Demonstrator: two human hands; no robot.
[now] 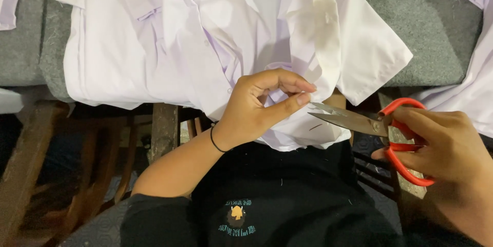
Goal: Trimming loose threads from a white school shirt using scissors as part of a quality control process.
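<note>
Left hand [262, 106]: closed in a pinch on the white shirt [195, 36], thumb and forefinger pressed together over a fold of cloth at the garment's lower edge. A thin black band [215, 140] sits on the wrist. The remaining fingers curl inward behind the pinch.

Right hand [444, 147]: closed through the red loops of a pair of scissors [370, 126], fingers threaded into the handles. The blades are slightly parted, their tips just beside the left forefinger and the pinched fold. A short dark line near the blade tips may be a loose thread; the view is too small to confirm it.

The shirt lies spread across a grey padded surface [431, 16], collar and button placket uppermost, one short sleeve extending right. Its lower edge hangs over the front rim of the surface and reaches the person's lap, where the left hand grips it. A pale strip of fabric rests along the sleeve side of the shirt.

Further white cloth [475, 80] lies at the right edge of the surface, and another piece shows at the upper left corner. The person wears a black garment [287, 201] with a small printed emblem. Wooden framing [164, 129] is visible beneath the surface.
</note>
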